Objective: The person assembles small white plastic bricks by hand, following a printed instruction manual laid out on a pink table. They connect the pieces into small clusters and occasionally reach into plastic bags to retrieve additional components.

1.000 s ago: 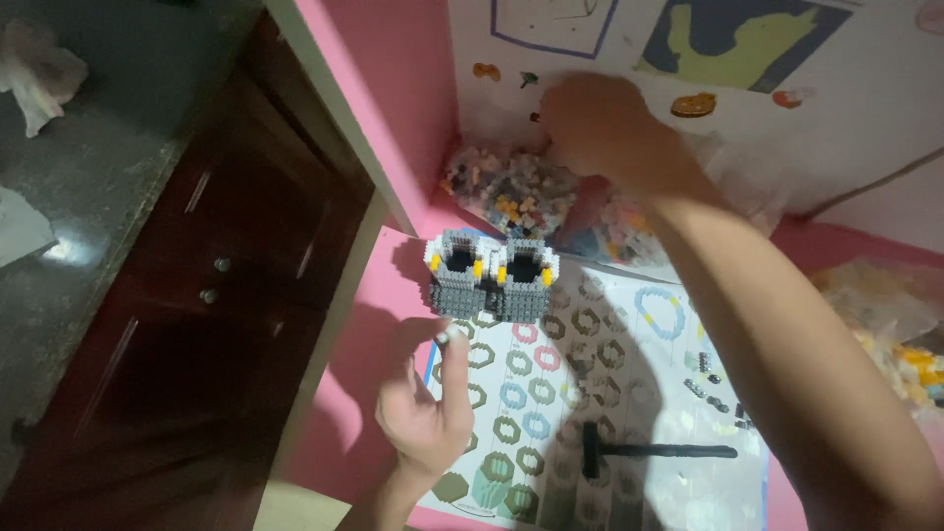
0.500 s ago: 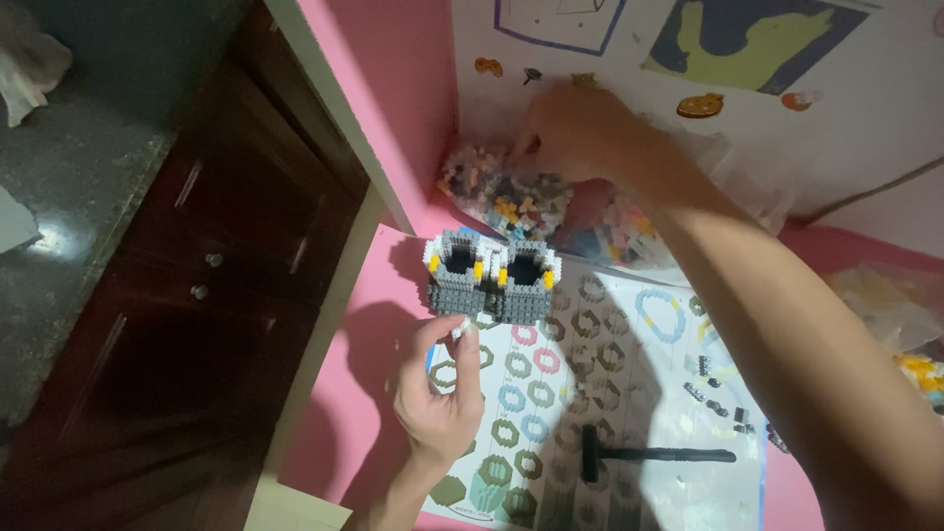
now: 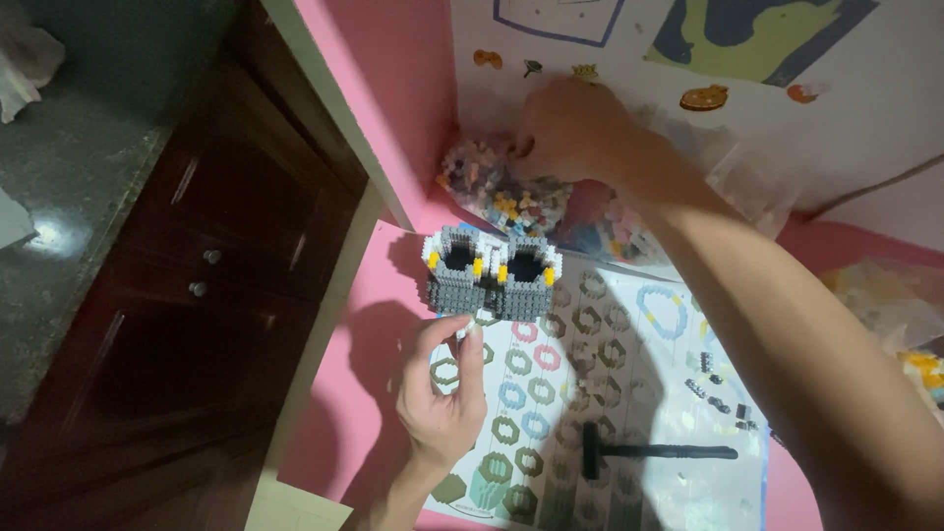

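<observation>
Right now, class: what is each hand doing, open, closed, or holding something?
Left hand: fingers pinched at the base of the grey brick model; any held piece is too small to tell.
Right hand: curled into the bag of small bricks; grip hidden.

Two bare hands in view, no gloves. Left hand (image 3: 442,398): no ring or watch showing, wrist bare to the bottom frame edge. Right hand (image 3: 570,133): forearm bare along its whole visible length, no sleeve, band or bracelet (upper arm runs out of frame). Nails short where visible; lighting dim, fine detail unclear.
</observation>
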